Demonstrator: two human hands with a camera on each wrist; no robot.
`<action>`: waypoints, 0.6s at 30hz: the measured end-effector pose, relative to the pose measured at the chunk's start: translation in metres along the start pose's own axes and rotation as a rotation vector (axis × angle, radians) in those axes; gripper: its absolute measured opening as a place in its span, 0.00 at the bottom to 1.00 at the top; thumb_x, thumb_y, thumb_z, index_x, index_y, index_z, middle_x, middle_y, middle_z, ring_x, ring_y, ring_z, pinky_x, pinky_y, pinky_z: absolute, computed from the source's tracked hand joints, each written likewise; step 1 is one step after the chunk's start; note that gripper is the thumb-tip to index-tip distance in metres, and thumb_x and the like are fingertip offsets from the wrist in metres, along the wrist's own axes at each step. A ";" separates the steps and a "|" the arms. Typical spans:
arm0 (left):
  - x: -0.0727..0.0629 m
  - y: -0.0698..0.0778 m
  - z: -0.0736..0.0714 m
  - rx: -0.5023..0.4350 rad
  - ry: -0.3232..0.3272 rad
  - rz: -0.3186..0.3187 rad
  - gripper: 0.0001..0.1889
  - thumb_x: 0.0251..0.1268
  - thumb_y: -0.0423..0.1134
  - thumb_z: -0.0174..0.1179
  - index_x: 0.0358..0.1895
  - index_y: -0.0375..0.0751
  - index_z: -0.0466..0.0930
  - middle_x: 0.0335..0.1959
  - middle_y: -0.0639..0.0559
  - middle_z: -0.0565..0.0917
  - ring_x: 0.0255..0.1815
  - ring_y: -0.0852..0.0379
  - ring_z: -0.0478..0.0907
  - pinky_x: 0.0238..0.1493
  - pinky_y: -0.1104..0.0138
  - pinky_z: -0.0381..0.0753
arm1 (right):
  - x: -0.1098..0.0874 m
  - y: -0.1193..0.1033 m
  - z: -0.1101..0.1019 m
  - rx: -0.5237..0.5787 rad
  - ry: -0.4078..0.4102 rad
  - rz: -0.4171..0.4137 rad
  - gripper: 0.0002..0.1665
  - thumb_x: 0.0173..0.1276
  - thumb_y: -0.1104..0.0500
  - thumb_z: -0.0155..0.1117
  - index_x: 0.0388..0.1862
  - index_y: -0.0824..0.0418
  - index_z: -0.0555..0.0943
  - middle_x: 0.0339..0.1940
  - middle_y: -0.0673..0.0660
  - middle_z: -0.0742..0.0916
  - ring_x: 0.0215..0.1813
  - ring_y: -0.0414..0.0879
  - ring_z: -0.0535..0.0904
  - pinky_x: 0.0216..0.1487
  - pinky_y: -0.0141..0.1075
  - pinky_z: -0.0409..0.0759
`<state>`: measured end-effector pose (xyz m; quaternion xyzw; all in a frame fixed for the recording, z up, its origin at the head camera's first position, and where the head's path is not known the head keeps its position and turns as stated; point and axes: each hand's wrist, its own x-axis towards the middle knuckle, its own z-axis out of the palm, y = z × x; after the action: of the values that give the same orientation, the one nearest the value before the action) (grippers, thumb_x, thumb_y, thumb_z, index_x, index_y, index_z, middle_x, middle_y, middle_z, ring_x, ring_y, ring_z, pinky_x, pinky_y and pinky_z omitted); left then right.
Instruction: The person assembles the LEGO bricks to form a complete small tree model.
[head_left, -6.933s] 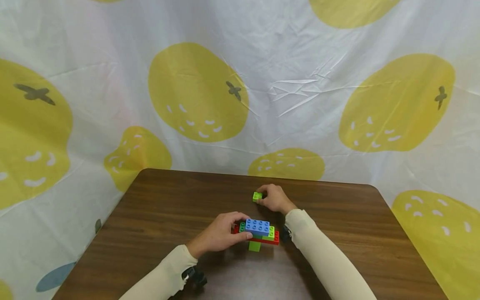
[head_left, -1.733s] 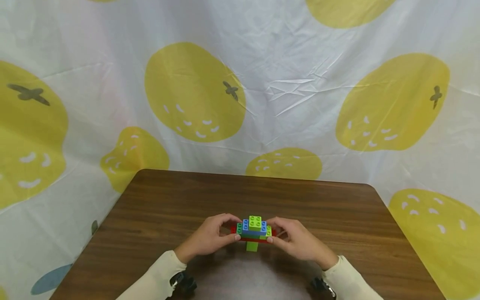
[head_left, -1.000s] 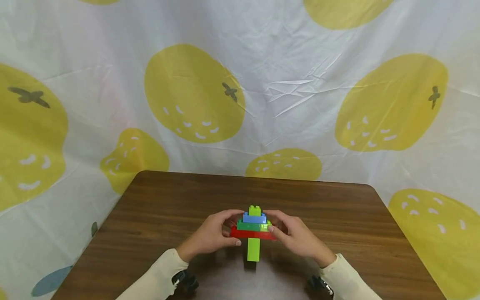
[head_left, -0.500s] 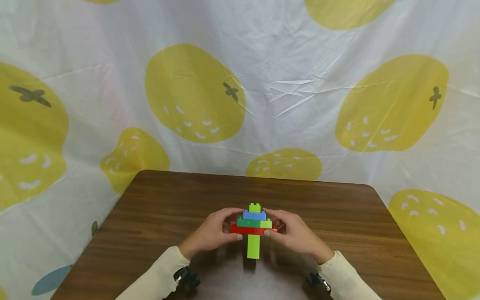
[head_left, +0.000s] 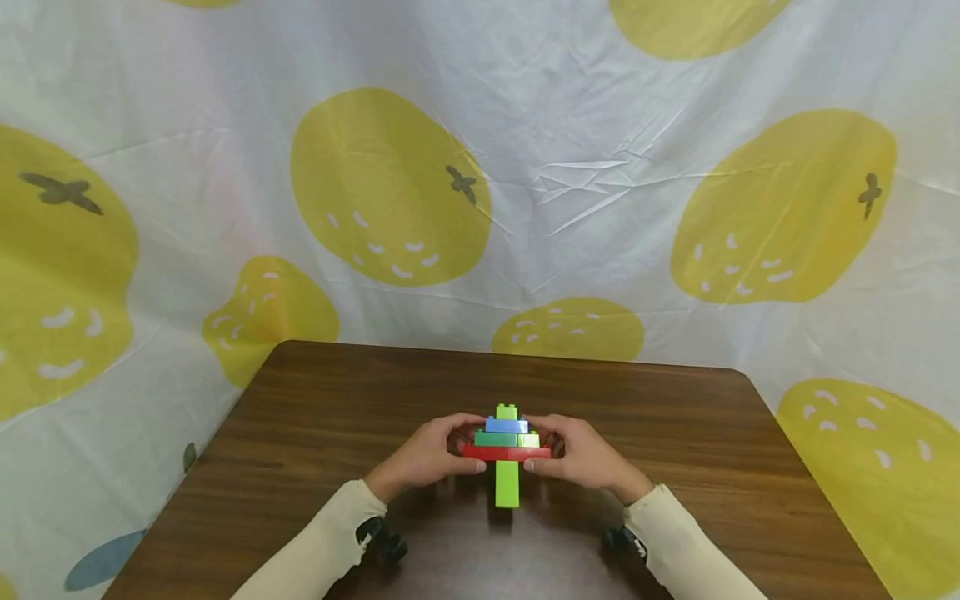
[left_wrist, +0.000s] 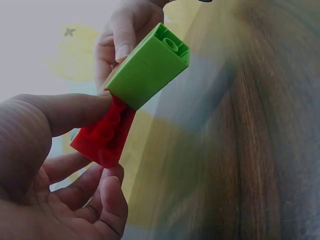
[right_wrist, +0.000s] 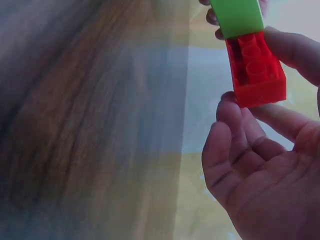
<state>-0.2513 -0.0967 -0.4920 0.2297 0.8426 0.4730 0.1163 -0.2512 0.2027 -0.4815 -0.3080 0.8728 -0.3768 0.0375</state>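
Between both hands is a tree-shaped build of toy bricks, held up off the table. Its lime trunk [head_left: 507, 483] points down under a row of red bricks [head_left: 487, 453]. Above them sit a dark green brick [head_left: 495, 439] beside a lime one, then a blue brick [head_left: 507, 426], with a small lime brick [head_left: 506, 411] on top. My left hand [head_left: 426, 454] grips the red row's left end, thumb in front. The right hand [head_left: 588, 454] pinches its right end likewise. In the left wrist view the trunk's hollow underside [left_wrist: 172, 42] shows; red tubes [right_wrist: 256, 70] show in the right wrist view.
A dark wood-grain table [head_left: 360, 383] with rounded far corners lies below. Behind it hangs a white curtain [head_left: 570, 225] printed with yellow fruit. Dark cameras are strapped at both wrists, under cream sleeves [head_left: 315, 542].
The right hand has brought the small lime brick from the table onto the blue one. Both hands have then lifted the build and tipped its front upward; their thumbs now lie on the red row.
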 end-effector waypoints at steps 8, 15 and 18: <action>0.012 -0.012 0.002 0.003 -0.027 -0.066 0.35 0.61 0.47 0.79 0.71 0.45 0.77 0.57 0.48 0.85 0.51 0.53 0.79 0.51 0.61 0.82 | 0.012 0.018 0.002 -0.031 -0.066 0.071 0.40 0.65 0.44 0.79 0.71 0.61 0.80 0.38 0.45 0.89 0.34 0.37 0.81 0.38 0.33 0.81; 0.021 -0.019 0.005 -0.016 -0.017 -0.107 0.34 0.60 0.43 0.79 0.70 0.43 0.79 0.56 0.46 0.85 0.50 0.53 0.79 0.51 0.61 0.81 | 0.021 0.027 0.003 -0.040 -0.090 0.109 0.39 0.65 0.43 0.79 0.69 0.59 0.81 0.37 0.44 0.88 0.34 0.37 0.81 0.38 0.34 0.80; 0.026 -0.022 0.006 -0.013 -0.004 -0.112 0.34 0.61 0.42 0.78 0.70 0.42 0.79 0.56 0.46 0.85 0.51 0.53 0.79 0.52 0.60 0.81 | 0.024 0.029 0.003 -0.042 -0.101 0.130 0.39 0.66 0.42 0.78 0.70 0.59 0.80 0.37 0.45 0.88 0.34 0.38 0.82 0.39 0.35 0.80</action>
<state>-0.2777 -0.0893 -0.5132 0.1826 0.8508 0.4706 0.1459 -0.2846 0.2026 -0.4991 -0.2702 0.8955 -0.3394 0.0993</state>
